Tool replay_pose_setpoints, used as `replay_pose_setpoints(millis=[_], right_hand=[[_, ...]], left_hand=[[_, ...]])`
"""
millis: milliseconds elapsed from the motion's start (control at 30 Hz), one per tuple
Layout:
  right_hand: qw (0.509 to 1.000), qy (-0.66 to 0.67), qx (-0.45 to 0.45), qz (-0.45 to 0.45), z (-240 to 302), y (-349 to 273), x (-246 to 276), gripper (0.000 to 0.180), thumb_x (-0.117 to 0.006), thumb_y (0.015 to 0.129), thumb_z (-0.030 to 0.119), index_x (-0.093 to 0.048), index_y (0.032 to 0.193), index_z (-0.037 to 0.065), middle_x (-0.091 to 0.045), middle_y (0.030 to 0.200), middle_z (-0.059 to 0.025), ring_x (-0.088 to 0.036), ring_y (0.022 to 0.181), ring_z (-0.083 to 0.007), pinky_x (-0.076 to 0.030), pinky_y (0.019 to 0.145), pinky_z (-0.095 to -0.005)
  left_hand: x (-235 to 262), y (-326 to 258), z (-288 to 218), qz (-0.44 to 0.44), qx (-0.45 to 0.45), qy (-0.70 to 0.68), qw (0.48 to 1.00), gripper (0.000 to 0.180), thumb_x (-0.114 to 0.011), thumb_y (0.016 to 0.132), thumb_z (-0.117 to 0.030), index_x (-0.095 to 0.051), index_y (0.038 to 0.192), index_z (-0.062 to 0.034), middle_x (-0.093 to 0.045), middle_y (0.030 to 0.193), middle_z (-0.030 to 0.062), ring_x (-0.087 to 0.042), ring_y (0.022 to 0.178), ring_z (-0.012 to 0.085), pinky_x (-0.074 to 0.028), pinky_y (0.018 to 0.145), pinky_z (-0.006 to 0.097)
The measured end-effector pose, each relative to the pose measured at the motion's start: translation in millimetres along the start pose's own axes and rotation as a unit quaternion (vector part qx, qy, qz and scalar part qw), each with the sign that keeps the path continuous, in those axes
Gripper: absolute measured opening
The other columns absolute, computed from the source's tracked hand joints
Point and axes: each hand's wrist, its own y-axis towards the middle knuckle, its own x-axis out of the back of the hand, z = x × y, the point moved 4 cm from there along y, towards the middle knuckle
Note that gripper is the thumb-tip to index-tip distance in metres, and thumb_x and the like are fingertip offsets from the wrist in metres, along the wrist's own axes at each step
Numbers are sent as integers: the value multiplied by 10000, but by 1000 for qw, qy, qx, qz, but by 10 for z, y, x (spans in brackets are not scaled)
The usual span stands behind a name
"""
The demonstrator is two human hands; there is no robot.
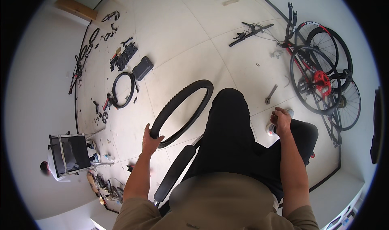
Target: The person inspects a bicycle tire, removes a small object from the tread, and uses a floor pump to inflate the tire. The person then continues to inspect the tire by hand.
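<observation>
My left hand (151,140) grips the near end of a black knobby bicycle tyre (172,103), its thumb and fingers wrapped around the tread. The tyre slants away from the hand, and its far end is beside my left knee. No spokes or rim show inside it. My right hand (281,119) is over my right lower leg and shoe, its fingers loosely bent and apart, with no object visible in it. A wrench-like metal tool (270,94) lies on the floor beyond that hand.
At the right stands a partly dismantled bicycle (308,67) with loose wheels and a red chainring (322,83). Handlebars (251,34) lie farther off. To the left are another tyre (114,90), a black case (143,68) and scattered parts. A person sits in a folding chair (69,154) there.
</observation>
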Motion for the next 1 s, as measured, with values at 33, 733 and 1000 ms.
replay_pose_setpoints(millis=[33,733,1000], right_hand=[[1000,-3,0,-1,6,-16,-18,387,-578,879,79,-590,1247,-40,-669,941,-106,-652,737,-188,-559,661,-319],[1000,8,6,-17,15,-58,32,387,-592,878,71,-587,1249,-39,-669,917,-100,-655,715,-188,-559,638,-321],[1000,3,6,-17,24,-61,22,372,-591,878,70,-595,1233,-43,-672,906,-103,-653,707,-188,-555,627,-319]], left_hand=[[13,-9,-39,-6,-30,2,1000,1000,-869,713,-192,-303,1523,-37,-655,1068,148,-662,949,289,-537,855,390],[-216,424,-1437,38,-39,224,973,546,-795,793,-329,-591,1255,-123,-707,1113,151,-677,1030,348,-535,891,456],[-51,511,-1597,4,-13,179,984,420,-760,826,-356,-643,1136,-99,-736,981,156,-703,948,357,-550,849,461]])
